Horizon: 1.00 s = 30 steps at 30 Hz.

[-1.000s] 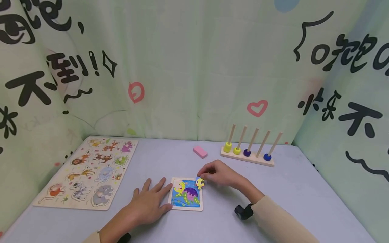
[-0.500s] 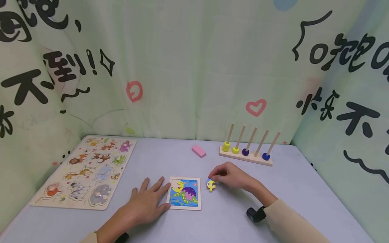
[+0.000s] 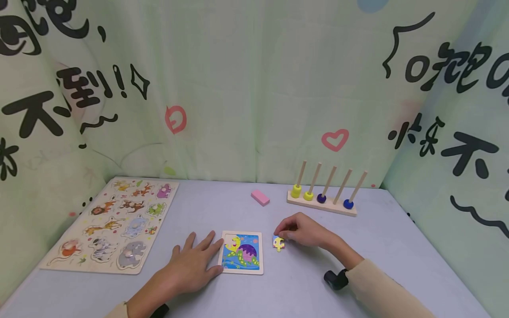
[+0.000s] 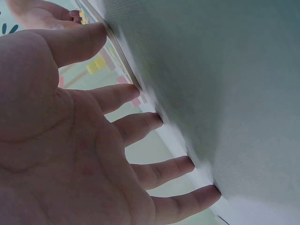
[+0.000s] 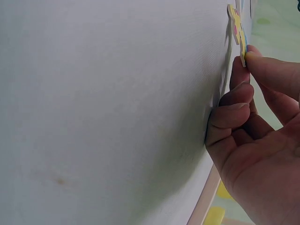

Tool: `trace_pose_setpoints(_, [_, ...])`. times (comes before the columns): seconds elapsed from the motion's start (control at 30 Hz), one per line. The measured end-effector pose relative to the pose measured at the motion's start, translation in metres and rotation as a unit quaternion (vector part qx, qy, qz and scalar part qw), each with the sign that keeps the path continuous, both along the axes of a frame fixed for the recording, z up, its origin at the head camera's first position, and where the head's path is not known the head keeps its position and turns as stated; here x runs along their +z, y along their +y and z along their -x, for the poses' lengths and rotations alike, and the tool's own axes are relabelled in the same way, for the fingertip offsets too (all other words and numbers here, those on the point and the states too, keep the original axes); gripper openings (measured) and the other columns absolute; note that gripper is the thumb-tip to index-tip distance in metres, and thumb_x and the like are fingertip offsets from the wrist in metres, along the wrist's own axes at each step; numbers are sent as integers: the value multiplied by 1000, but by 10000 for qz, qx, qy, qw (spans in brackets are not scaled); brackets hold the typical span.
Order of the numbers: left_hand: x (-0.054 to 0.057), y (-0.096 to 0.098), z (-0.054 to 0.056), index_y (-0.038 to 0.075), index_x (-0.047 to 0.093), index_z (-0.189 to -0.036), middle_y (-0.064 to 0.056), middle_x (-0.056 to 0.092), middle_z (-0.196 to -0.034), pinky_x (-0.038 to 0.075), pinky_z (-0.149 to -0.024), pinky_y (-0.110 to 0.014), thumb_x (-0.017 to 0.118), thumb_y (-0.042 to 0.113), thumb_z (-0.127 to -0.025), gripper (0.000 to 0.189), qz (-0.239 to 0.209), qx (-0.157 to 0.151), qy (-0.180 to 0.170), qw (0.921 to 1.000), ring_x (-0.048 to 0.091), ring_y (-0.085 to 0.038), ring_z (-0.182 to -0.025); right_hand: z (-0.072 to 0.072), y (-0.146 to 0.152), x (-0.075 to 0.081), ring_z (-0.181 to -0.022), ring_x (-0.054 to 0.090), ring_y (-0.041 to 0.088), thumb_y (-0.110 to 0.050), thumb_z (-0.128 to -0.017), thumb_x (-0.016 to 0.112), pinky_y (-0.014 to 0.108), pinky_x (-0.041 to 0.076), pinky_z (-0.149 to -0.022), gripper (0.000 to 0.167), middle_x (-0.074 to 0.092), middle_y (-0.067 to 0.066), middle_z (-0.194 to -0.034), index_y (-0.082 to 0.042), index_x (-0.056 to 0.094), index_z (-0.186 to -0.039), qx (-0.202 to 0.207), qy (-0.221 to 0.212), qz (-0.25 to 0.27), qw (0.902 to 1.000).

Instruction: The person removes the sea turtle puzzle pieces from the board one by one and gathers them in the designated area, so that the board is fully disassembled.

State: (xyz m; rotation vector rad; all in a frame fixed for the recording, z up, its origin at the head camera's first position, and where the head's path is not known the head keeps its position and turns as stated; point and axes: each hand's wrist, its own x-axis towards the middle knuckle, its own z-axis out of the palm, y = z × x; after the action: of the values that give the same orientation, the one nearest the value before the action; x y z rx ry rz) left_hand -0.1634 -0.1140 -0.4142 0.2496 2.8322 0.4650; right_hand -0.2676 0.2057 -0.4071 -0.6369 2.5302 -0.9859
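Note:
Between thumb and fingers, my right hand (image 3: 304,229) pinches a small yellow jigsaw piece (image 3: 279,244), tilted just off the table in the right wrist view. Left of it lies a square wooden jigsaw puzzle (image 3: 241,252) with a turtle picture in a pale frame. My left hand (image 3: 192,267) is spread flat with straight fingers, its thumb and index fingertips at the frame's left edge. In the left wrist view, the fingertips (image 4: 187,163) rest on the table and the thumb meets the frame's edge.
A large animal peg puzzle board (image 3: 109,225) lies at the left. At the back are a pink block (image 3: 260,198) and a wooden peg stand (image 3: 322,205) with yellow and blue beads. A printed curtain (image 3: 222,88) closes off the table's back and sides.
My right hand has carried the jigsaw piece from over the turtle puzzle's upper right corner to the right, and the piece has turned slightly. The left hand stays at the frame.

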Motion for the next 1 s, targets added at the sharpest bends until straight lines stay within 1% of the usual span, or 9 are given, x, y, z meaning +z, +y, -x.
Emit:
trace_pose_setpoints(0.23, [-1, 0, 0, 25, 49, -160, -6, 35, -175, 20, -117, -86, 70, 50, -98, 70, 14, -41, 56, 10000, 20, -56, -160, 1, 0, -2, -91, 60, 15, -9, -101, 69, 22, 50, -79, 14, 79, 5, -105, -8, 81, -107, 48, 112, -27, 9999])
trace_pose_setpoints(0.53, [-2, 0, 2, 26, 48, -161, -6, 34, -175, 21, -116, -86, 68, 52, -99, 70, 111, -61, -5, 9999, 20, -57, -160, 0, 1, -5, -91, 61, 14, -10, -101, 70, 21, 51, -80, 13, 79, 4, -105, -9, 82, -107, -10, 133, 7, 9999])
trace_pose_setpoints(0.77, [-3, 0, 1, 25, 48, -160, -6, 35, -175, 21, -116, -86, 69, 51, -98, 70, 67, -55, 10, 10000, 20, -57, -160, 0, 1, -5, -91, 60, 14, -10, -101, 70, 21, 51, -80, 13, 79, 3, -106, -10, 81, -107, 0, 163, -3, 9999])
trace_pose_setpoints(1.0, [-3, 0, 2, 24, 48, -160, -7, 34, -175, 21, -115, -86, 69, 51, -98, 70, 37, -51, -30, 10000, 19, -58, -160, 0, -3, -2, -91, 58, 13, -13, -102, 69, 20, 49, -78, 14, 78, 3, -108, -11, 80, -110, 117, 352, -8, 9993])
